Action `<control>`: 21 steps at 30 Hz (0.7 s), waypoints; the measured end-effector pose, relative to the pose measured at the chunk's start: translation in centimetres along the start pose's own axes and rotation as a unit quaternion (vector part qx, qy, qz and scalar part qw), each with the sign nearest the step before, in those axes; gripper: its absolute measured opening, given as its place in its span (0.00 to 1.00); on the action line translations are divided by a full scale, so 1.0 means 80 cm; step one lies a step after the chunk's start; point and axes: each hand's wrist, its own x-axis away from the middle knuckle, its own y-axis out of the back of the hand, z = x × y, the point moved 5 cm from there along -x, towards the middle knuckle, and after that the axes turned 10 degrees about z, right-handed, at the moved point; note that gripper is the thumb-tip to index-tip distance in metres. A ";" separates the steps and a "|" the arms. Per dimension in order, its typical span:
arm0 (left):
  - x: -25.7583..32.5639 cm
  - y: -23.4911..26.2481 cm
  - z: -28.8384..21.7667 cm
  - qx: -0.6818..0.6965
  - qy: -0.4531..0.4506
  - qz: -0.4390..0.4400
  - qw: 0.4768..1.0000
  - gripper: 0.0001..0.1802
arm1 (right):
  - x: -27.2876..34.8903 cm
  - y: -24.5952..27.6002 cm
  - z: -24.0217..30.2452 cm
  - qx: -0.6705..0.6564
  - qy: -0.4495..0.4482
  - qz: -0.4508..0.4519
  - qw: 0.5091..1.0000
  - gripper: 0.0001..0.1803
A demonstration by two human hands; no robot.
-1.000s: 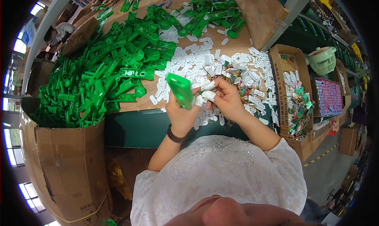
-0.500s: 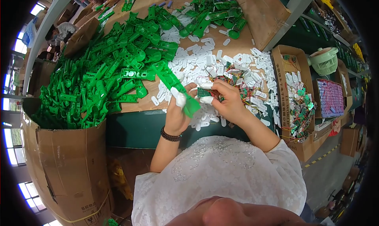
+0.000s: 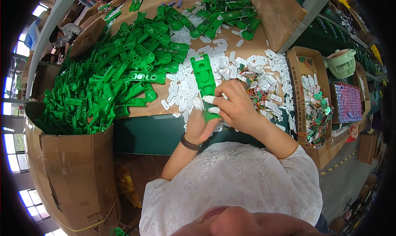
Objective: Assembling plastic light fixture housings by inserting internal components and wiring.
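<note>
My left hand (image 3: 199, 122) is closed around the lower end of a long green plastic housing (image 3: 202, 73), its hollow side facing up and its far end pointing away from me. White coverings wrap some fingertips of both hands. With bent fingers, my right hand (image 3: 237, 106) holds a small dark green circuit board (image 3: 210, 106) down in the near part of the housing. My fingers hide much of the board. White oblong plastic pieces (image 3: 181, 85) lie spread on the table around my hands.
A large heap of green housings (image 3: 123, 58) covers the left, above a tall cardboard box (image 3: 74, 166). Wired parts (image 3: 262, 91) lie right of my hands. A cardboard tray of boards (image 3: 315, 112), a light green basket (image 3: 340, 63) and a purple-filled crate (image 3: 347, 102) stand farther right.
The housing has turned more upright, its hollow side now facing up. My right hand has brought the circuit board from beside the housing into its near part.
</note>
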 end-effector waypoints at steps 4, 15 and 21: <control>-0.002 -0.009 0.000 0.018 -0.025 -0.033 0.999 0.21 | 0.002 -0.005 -0.008 -0.003 -0.020 -0.002 1.000 0.12; 0.004 -0.013 -0.001 0.023 -0.027 -0.033 0.999 0.20 | -0.004 -0.001 -0.003 0.015 -0.002 0.007 1.000 0.13; 0.006 0.000 -0.012 0.061 -0.087 0.024 0.994 0.21 | 0.012 -0.015 -0.023 -0.449 -0.116 -0.108 0.879 0.33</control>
